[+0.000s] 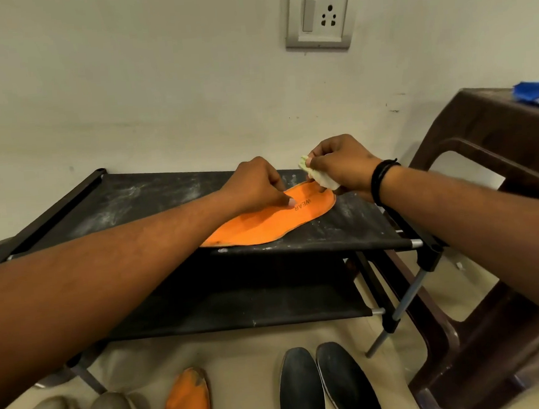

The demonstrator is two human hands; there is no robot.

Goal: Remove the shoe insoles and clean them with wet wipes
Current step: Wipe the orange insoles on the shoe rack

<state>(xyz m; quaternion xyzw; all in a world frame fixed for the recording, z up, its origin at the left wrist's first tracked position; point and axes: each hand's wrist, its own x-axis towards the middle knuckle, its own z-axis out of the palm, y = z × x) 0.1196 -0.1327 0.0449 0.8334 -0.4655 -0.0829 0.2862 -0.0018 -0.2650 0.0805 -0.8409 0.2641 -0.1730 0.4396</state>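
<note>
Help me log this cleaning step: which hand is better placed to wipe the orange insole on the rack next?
Probably the right hand: it already grips the wet wipe at the orange insole's far end, while the left hand presses the insole down on the rack.

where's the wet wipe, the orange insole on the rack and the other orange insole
wet wipe [322,177], head view, crumpled middle
orange insole on the rack [263,225], head view, bare middle
orange insole on the floor [187,404], head view, centre
</note>
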